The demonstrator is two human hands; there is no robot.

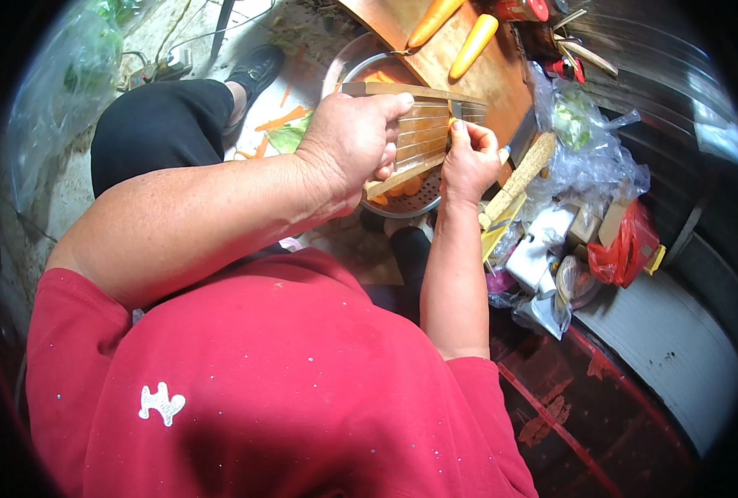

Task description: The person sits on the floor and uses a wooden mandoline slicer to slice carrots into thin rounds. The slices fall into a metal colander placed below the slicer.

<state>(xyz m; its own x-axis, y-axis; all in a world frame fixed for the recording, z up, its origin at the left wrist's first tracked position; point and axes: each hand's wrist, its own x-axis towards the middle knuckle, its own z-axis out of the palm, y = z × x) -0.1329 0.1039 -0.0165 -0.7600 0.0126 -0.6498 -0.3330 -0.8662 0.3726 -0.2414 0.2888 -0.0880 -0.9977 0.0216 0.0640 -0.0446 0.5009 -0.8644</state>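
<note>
A wooden mandoline slicer (421, 134) with a metal blade lies tilted over a metal colander (432, 194). My left hand (356, 140) is closed on the slicer's left part, its thumb across the frame. Near the blade, my right hand (468, 159) pinches a small orange piece, apparently carrot (452, 122), between thumb and fingers. Orange carrot slices (406, 188) lie in the colander under the slicer. Two whole peeled carrots (474, 46) rest on a wooden board (490, 93) beyond my hands.
Red-lidded jars (524, 9) stand beyond the board. Right of my right arm are a rough stick-like handle (521, 177), plastic bags (577, 149) and a red bag (621, 249). Carrot peelings and a green leaf (288, 136) lie on the floor at left, with a power strip (157, 70) farther off.
</note>
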